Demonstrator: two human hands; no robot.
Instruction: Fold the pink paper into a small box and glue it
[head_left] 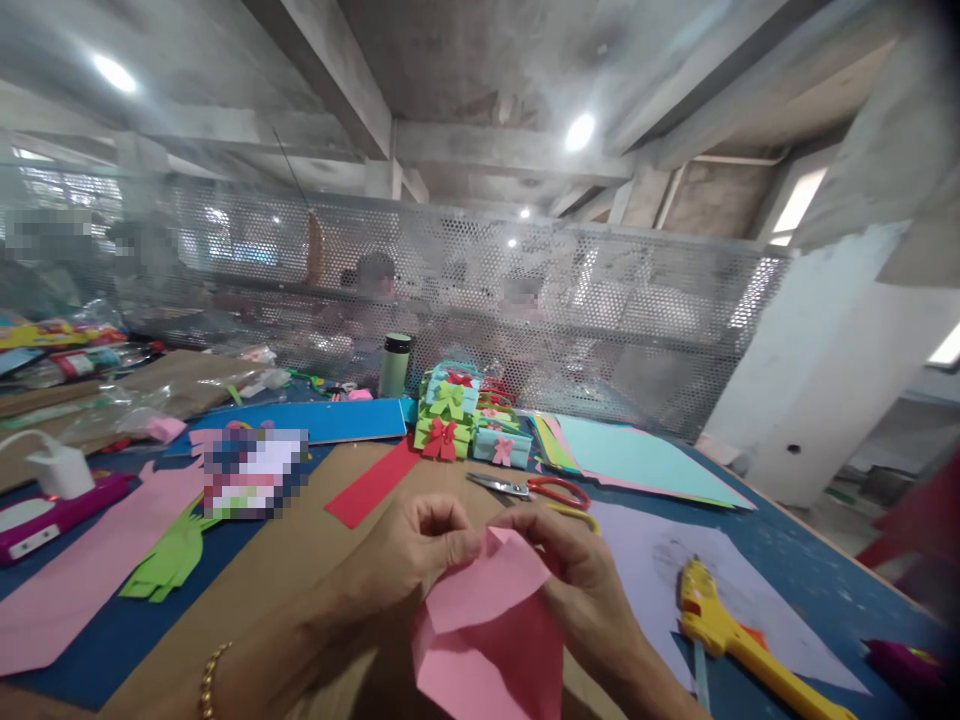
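A folded pink paper piece (495, 640) is held at the bottom centre, its top edge bent into a pointed fold. My left hand (420, 550) pinches that edge from the left between thumb and curled fingers. On the right side, my right hand (570, 560) grips the same paper near its upper right corner. Just beyond the hands lie scissors (525, 487) with red and yellow handles. Small green and light blue paper boxes with bows (442, 415) are stacked farther back. A red paper strip (375, 480) lies to their left.
A yellow glue gun (727, 640) rests on lilac paper (772, 600) at the right. Coloured sheets (645, 460) lie behind it. Pink strips (97, 570), green cut pieces (169, 560) and a power strip (67, 515) are at the left. A green bottle (394, 368) stands by the mesh partition.
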